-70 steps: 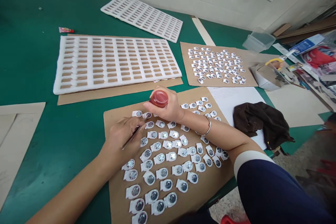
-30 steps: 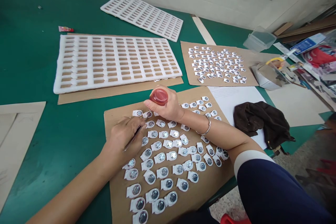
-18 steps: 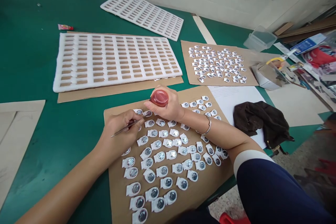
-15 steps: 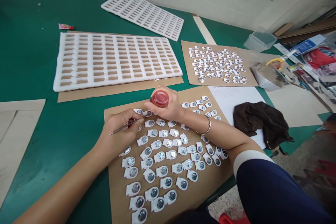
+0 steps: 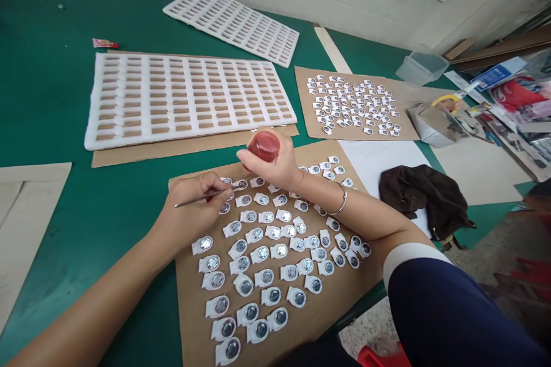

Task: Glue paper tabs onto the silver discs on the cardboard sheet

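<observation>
My left hand (image 5: 193,206) pinches thin metal tweezers (image 5: 196,201), whose tip touches a small white piece with a round metallic disc (image 5: 241,184) near the far edge of a cardboard sheet (image 5: 193,309). Wrapped round a red, rounded bottle (image 5: 264,146), my right hand (image 5: 275,163) is raised just beyond that piece; the bottle's lower end is hidden behind my fingers. Several more white pieces with discs (image 5: 260,254) lie in loose rows on the cardboard, some partly covered by my right arm.
A white slotted foam tray (image 5: 187,94) lies on cardboard beyond my hands, a second foam tray (image 5: 241,23) behind it. Another cardboard sheet (image 5: 407,94) holds several small pieces. A dark cloth (image 5: 424,192), a paper sheet (image 5: 361,155) and a clear box (image 5: 422,66) are at the right.
My right hand has lifted slightly with the red bottle, away from the piece. My left hand has shifted slightly left and up with the tweezers. The view has moved a little.
</observation>
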`<action>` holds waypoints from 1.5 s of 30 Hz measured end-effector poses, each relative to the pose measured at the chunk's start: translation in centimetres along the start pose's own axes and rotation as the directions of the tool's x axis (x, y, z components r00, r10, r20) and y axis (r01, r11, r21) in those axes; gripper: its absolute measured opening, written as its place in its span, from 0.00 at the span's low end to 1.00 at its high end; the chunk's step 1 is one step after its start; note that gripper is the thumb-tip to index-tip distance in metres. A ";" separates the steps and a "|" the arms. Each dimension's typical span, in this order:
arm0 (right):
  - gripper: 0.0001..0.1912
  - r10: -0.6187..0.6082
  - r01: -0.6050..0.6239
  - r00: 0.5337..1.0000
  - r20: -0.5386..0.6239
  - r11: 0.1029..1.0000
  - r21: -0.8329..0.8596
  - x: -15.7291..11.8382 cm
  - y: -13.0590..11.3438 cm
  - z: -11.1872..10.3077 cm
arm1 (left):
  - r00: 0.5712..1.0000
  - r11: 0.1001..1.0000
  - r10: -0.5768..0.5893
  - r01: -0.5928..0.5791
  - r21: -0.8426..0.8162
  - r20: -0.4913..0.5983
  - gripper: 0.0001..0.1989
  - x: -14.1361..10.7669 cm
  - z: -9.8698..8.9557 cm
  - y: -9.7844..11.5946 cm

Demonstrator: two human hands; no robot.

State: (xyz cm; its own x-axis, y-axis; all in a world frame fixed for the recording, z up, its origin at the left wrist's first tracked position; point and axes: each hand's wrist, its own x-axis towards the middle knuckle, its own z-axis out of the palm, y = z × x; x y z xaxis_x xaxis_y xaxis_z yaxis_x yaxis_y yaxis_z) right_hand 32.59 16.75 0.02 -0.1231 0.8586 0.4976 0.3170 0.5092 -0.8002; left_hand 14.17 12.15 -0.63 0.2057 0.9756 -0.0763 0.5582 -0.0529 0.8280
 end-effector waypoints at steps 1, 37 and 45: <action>0.15 0.060 -0.061 0.998 0.027 0.997 0.041 0.6 -0.5 -0.2 | 0.999 0.999 -0.042 0.042 -0.002 0.026 0.09 0.3 -0.2 0.2; 0.11 0.299 -0.254 0.954 -0.011 0.827 0.502 -2.0 -0.8 -1.4 | 0.998 0.995 -0.014 0.008 0.101 0.062 0.10 1.1 -0.6 0.7; 0.14 0.334 -0.328 0.942 0.015 0.912 0.246 -2.8 -0.1 -1.4 | 0.997 0.992 0.014 -0.024 0.128 0.079 0.10 1.2 -0.4 0.3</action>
State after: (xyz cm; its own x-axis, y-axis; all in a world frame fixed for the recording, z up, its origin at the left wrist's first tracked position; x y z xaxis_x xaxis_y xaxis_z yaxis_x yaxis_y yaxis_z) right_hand 34.17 14.20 -0.79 -0.0239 0.9802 0.1964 0.0978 0.1978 -0.9754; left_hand 14.28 13.38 -0.24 0.2760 0.9550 -0.1084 0.6511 -0.1028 0.7520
